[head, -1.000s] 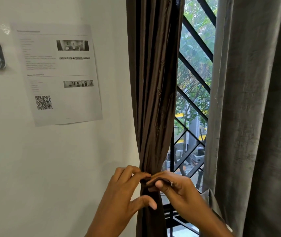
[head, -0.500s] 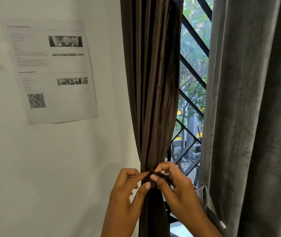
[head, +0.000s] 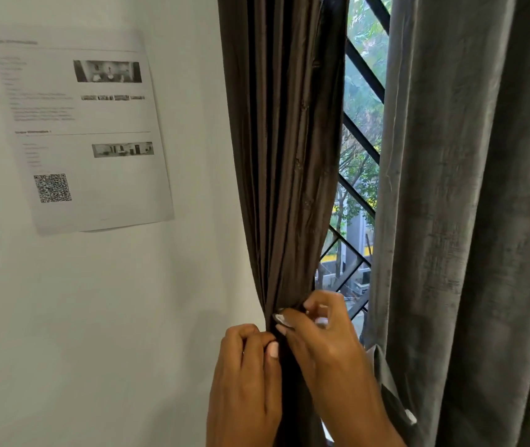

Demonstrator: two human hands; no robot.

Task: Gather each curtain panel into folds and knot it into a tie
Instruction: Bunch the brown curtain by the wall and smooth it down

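Left hand (head: 247, 375): pinching the gathered brown satin curtain panel (head: 283, 156).
Right hand (head: 325, 345): fingers curled round the same bunched waist.

brown curtain (head: 283, 156), centre frame: dark chocolate, slight sheen, vertical fold stripes, faint tone-on-tone embroidered spots. grey curtain (head: 470, 188), right: mid grey, mottled brushed streaks. window grille (head: 362, 69) between them: black diagonal bars, green foliage and a yellow band behind. wall (head: 96, 317): off-white. paper sheet (head: 122, 195), upper left: white, grey text, greyscale photo strips, black QR code. left hand (head: 247, 382) and right hand (head: 328, 346): pale pink nails.
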